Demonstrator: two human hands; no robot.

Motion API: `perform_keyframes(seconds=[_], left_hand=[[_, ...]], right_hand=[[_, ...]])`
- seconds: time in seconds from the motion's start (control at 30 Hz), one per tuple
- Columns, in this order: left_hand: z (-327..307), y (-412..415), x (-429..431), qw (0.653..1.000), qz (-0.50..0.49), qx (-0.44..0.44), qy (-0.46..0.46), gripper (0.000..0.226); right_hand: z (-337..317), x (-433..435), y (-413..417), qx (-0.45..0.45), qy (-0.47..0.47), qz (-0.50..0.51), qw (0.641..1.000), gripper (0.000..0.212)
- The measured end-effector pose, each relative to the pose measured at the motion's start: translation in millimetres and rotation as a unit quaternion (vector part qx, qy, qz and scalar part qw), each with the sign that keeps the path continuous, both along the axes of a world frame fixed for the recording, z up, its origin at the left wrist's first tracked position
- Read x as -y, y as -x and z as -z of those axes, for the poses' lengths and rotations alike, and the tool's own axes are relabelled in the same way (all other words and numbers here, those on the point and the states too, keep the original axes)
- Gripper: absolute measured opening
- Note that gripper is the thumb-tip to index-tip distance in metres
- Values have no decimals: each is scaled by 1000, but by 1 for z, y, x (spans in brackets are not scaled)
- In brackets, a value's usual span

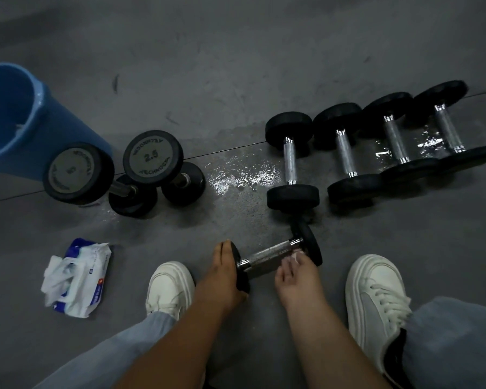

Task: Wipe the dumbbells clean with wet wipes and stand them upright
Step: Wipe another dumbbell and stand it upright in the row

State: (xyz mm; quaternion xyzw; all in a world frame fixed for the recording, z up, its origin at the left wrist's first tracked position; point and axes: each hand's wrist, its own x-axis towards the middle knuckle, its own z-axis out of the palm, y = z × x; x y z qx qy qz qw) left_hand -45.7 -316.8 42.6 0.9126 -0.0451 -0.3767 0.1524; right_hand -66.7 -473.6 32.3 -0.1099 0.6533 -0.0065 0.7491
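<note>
Person crouched, both forearms reaching down between two white shoes (376,301). One dumbbell (270,256) lies on its side on the grey floor (236,66) just ahead of the shoes, handle running from lower left to upper right. Left hand (225,276) is clamped over its left head, fingers curled round the rim, wrist straight. Right hand (295,279) comes in from below at the handle's right end, fingers bunched and pinching a small white wipe (296,257) against the metal beside the right head. Two upright dumbbells (153,157) stand on end at left, close together, one face marked 2.5, just beside a blue bucket (11,116). Four lying dumbbells (345,153) sit in a row at right, side by side, handles roughly parallel. A wet patch (236,175) shines on the floor between the two groups and under the row. An open pack of wet wipes (76,279) lies at lower left, sheets spilling out, well apart from the hands.
</note>
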Motion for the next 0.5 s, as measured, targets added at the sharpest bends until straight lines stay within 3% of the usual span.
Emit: perform_keyframes(seconds=[0.1, 0.17, 0.23, 0.27, 0.3, 0.37, 0.43, 0.5], left_hand=[[0, 0, 0, 1000, 1, 4, -1, 128], [-1, 1, 0, 1000, 0, 4, 3, 127], [-1, 1, 0, 1000, 1, 3, 5, 125], [-2, 1, 1, 1000, 2, 3, 3, 123], [-2, 1, 1, 1000, 2, 6, 2, 122], [-1, 3, 1, 1000, 2, 12, 7, 121], [0, 3, 1, 1000, 4, 15, 12, 121], [1, 4, 0, 1000, 5, 19, 13, 120]], right_hand=[[0, -5, 4, -7, 39, 0, 999, 13], [-8, -5, -8, -17, 68, -9, 998, 20], [-21, -14, -14, -11, 181, -97, 979, 23], [-26, -20, -12, -15, 281, -176, 943, 23], [-31, -27, -8, -11, 389, -262, 883, 24], [-27, -27, 0, 6, 548, -419, 724, 38], [-17, -23, 10, -7, 605, -520, 603, 63], [-14, -30, 28, -44, 576, -617, 534, 77]])
